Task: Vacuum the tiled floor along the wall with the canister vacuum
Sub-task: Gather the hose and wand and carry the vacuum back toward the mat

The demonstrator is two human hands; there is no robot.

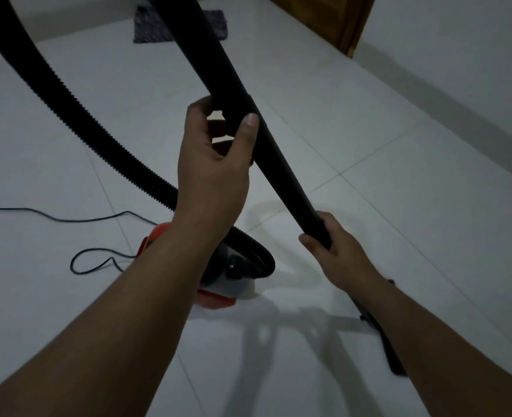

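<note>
A long black rigid vacuum tube (pixel 282 164) runs diagonally from the top centre down to the lower right. My left hand (pixel 215 155) wraps around it near its middle. My right hand (pixel 336 254) grips its lower end. A ribbed black hose (pixel 77 121) curves from the upper left down to the orange and grey canister vacuum (pixel 236 281) on the white tiled floor (pixel 399 191), partly hidden behind my left forearm. A black floor nozzle (pixel 381 335) lies on the tiles under my right forearm, mostly covered by it.
A thin black power cord (pixel 92 260) loops over the tiles at the left. A dark mat (pixel 158 28) lies at the far top. A wooden door frame (pixel 345 25) and the white wall (pixel 465 70) stand along the right side.
</note>
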